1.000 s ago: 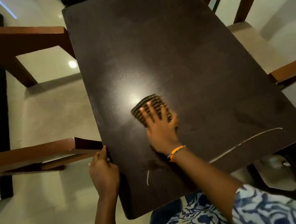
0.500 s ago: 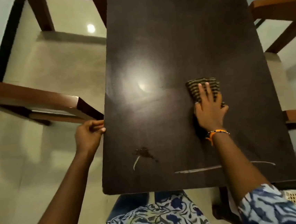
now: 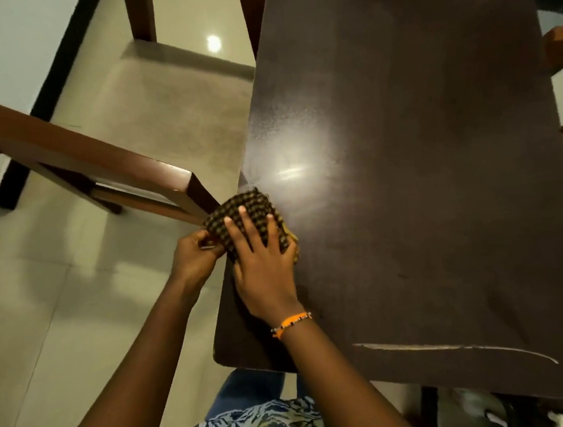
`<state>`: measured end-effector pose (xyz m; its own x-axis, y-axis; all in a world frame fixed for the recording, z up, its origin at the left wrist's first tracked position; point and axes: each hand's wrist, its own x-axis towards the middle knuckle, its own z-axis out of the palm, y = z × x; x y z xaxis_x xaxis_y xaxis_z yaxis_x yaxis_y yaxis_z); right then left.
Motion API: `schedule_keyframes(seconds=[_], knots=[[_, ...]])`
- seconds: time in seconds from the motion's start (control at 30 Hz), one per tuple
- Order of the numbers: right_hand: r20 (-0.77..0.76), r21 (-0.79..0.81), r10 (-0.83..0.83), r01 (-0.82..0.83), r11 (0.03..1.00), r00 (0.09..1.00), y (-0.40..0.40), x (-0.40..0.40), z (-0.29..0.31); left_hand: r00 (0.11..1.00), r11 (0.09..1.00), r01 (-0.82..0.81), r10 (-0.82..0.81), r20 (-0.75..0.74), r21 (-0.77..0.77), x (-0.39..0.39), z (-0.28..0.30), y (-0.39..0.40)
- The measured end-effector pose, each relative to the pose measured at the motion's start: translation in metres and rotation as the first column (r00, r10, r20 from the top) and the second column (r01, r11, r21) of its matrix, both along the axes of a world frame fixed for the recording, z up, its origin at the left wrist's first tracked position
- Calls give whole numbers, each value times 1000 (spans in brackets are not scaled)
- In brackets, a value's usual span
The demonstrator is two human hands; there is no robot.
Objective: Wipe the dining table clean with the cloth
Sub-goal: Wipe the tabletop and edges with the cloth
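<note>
Head view: cloth (image 3: 243, 218), checked, now at the worktop's (image 3: 423, 165) left edge, half a second ago well to the right of centre. Right hand (image 3: 265, 270): fingers spread flat, pressing the cloth. Left hand (image 3: 196, 256): formerly gripping the bare edge, now curled at the cloth's overhanging side, seemingly catching debris. Stain near the front edge: no longer visible. Pale streak (image 3: 458, 347) right of the hands: unwiped. Judgement: one sweep finished, more remaining.
</note>
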<state>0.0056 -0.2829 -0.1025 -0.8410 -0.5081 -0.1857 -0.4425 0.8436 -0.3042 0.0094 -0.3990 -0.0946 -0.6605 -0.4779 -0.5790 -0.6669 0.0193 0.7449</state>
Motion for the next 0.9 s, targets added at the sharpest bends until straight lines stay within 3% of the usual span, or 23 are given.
schedule_keyframes(seconds=[0.2, 0.4, 0.53, 0.7, 0.9], knots=[[-78, 70, 138, -133, 989, 987, 13, -52, -9, 998, 997, -59, 60, -23, 48, 1, -10, 8], [-42, 72, -37, 40, 997, 998, -27, -149, -9, 997, 997, -59, 61, -38, 56, 4, -15, 10], [-24, 102, -49, 51, 994, 999, -34, -166, -5, 996, 995, -75, 78, -39, 69, 7, -12, 11], [9, 63, -18, 17, 998, 1000, -12, -68, -4, 997, 985, -70, 76, -30, 158, 40, -6, 15], [-12, 91, 147, -146, 985, 989, 30, 80, -7, 972, 955, -235, 229, 54, 179, 85, -9, 16]])
